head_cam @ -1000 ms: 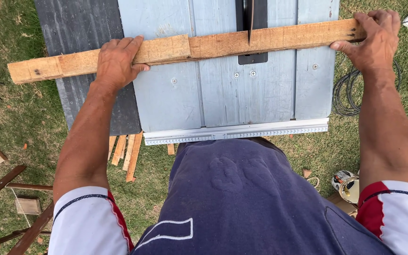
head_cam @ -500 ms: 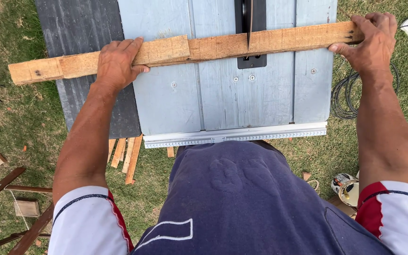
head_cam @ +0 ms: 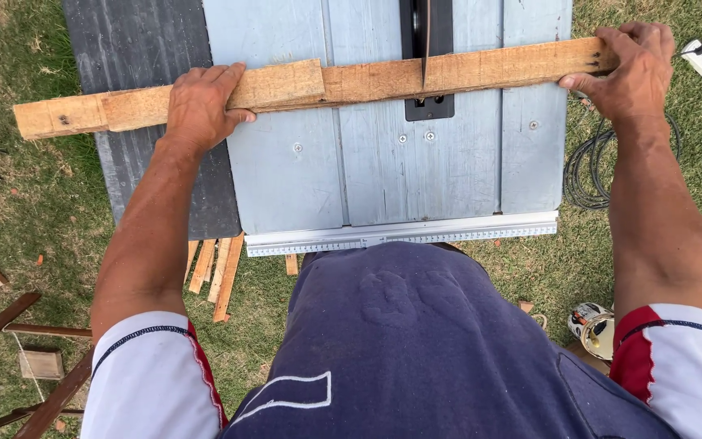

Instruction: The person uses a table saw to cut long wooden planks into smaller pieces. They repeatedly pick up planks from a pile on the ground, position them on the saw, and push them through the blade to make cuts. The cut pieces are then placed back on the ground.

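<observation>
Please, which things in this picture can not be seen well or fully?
- Saw blade, head view: its far part is cut off by the top edge.
- Left hand: its palm is hidden against the plank.
- Table saw: its legs are hidden under the top and the person's body.
- Small machine on the grass: partly behind the right arm.

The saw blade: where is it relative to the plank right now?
In the head view the saw blade stands top centre in the dark slot of the table saw, meeting the plank between the left hand and the right hand.
</observation>
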